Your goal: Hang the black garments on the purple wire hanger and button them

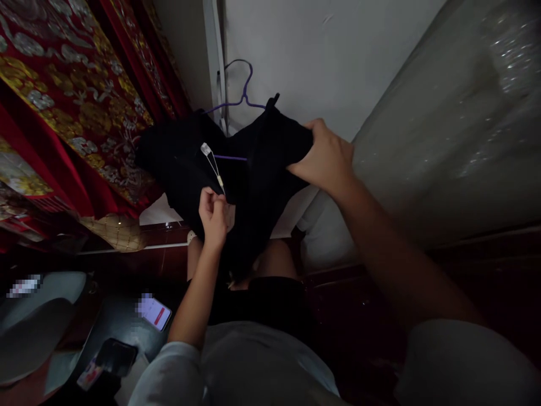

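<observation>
2 bare hands are on a black garment [264,180], which sits on 1 purple hanger [244,99] in front of a pale wall [313,62], above the person's bare knees. The right hand [328,158] grasps the garment's edge at the far shoulder, thumb on the near face and the other fingers passing behind the cloth. The left hand [214,217] is pinched around the lower end of a thin white cord [215,169], whose loop runs up over the dark fabric to a small clear end piece; a pale tag [231,217] shows just beside those fingers. Whether the hook bears on anything is unclear, so if the right hand slackened, the hanger might swing or the garment slip off a shoulder. A sharp tug on the cord could snag the cloth or snap the loop, and the dim light makes a misplaced pinch on black fabric likelier. Careless sideways motion might also rub the garment against the red embroidered cloth [105,96] at its left, where raised decoration could catch. 1 lit phone [157,313] lies lower left, well apart from the hands.
</observation>
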Motion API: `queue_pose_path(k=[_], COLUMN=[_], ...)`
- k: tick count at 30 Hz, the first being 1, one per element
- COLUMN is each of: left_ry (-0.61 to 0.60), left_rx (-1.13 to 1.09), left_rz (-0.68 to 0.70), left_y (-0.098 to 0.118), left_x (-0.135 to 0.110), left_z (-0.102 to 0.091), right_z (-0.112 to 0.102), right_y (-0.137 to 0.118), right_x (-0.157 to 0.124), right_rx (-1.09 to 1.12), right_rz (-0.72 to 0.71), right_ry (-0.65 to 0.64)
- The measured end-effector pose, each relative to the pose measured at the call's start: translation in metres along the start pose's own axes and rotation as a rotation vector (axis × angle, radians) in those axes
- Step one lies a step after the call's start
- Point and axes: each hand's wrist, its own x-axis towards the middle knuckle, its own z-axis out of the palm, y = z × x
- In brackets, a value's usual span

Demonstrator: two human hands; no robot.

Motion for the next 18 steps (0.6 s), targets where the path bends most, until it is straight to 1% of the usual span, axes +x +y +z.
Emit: queue_pose_path(k=[2,6,8,10,13,16,18], left_ry=[-0.024,-0.149,-0.214,-0.251,-0.228,-0.200,-0.188], left_rx=[-0.095,-0.284,-0.323,-0.328,-0.316,-0.349,-0.383], left_rz=[-0.059,-0.185,-0.188,-0.168,-0.149,-0.170,-0.185], left_y=[0.005,0.027,0.037,0.044,0.045,0.042,0.040], left_x=[-0.012,-0.030,-0.031,-0.028,-0.018,-0.013,-0.015], left_z=[-0.004,-0.011,-0.013,-0.015,-0.017,-0.019,-0.022], right_z=[-0.007,-0.014,-0.015,-0.016,-0.020,-0.023,-0.019], right_y=[-0.004,-0.009,-0.010,-0.013,-0.023,-0.030,-0.027], right_x=[0.006,0.013,0.014,0.014,0.015,0.016,0.016], right_rx=[-0.022,-0.056,-0.072,-0.068,-0.049,-0.033,-0.008], right_rz=[0.020,0.028,0.029,0.042,0.017,-0.102,-0.164], right_ry=[-0.010,-0.020,-0.018,-0.018,-0.007,-0.039,-0.083])
